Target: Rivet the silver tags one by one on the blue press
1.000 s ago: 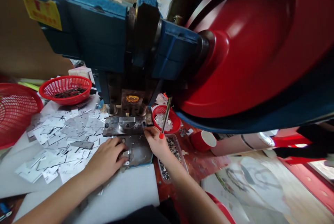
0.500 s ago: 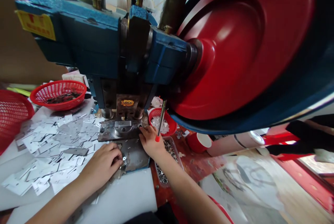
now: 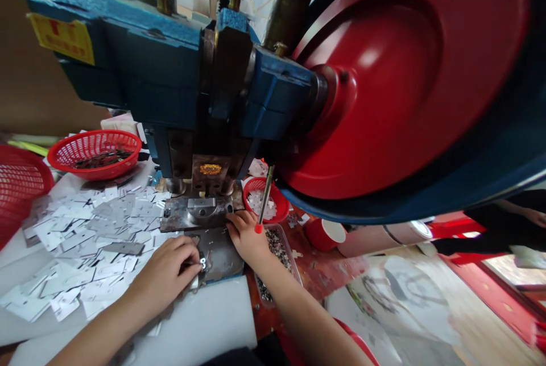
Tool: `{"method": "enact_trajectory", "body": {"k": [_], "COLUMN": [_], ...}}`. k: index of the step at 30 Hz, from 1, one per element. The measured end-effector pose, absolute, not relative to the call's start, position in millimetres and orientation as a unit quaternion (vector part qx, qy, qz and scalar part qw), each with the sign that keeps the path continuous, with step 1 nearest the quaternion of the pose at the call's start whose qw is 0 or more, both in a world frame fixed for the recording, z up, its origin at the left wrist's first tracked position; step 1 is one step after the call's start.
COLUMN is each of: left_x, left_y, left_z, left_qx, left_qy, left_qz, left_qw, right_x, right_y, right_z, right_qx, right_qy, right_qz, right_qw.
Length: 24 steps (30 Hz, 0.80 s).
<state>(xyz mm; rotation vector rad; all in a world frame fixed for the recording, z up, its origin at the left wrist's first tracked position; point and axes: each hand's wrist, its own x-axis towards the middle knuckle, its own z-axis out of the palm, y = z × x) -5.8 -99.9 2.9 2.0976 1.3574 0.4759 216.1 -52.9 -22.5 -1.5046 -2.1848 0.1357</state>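
Note:
My left hand [image 3: 173, 263] has its fingers curled together around a small shiny metal piece [image 3: 202, 263], which shows at the fingertips over the near left part of the steel plate [image 3: 219, 252]. My right hand [image 3: 247, 235] lies at the plate's right edge, its fingertips by the right end of the metal die block [image 3: 197, 212]; whether they hold anything is hidden. A red-tipped metal lever [image 3: 265, 198] hangs over the right hand. Above the die stands the blue press [image 3: 153, 70].
Flat metal pieces [image 3: 106, 229] are heaped at the left. Beyond lies a red basket [image 3: 96, 156]. A small red basket [image 3: 279, 201] and a clear tray of scraps [image 3: 279, 252] stand at the right. A large red flywheel [image 3: 392, 82] fills the upper right.
The small metal piece now shows more at my left fingertips. My right fingertips have drawn back slightly from the die block. The view has shifted a little.

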Motion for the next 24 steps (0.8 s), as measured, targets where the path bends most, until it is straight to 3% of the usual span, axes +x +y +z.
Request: {"method": "enact_trajectory", "body": {"k": [12, 24], "left_x": [-14.8, -36.0], "left_y": [-97.6, -87.2], "left_z": [1.2, 7.8], "left_qx": [0.718, 0.582], "left_qy": [0.558, 0.614], "left_qz": [0.261, 0.324], "left_qw": [0.324, 0.423], "right_x": [209.4, 201.3], "right_y": [-57.0, -34.6], "right_z": [-23.1, 1.4], "right_qx": [-0.540, -0.522], "right_qy": [-0.801, -0.791], "right_qz": [0.044, 0.060], "right_qw": [0.253, 0.312]}}
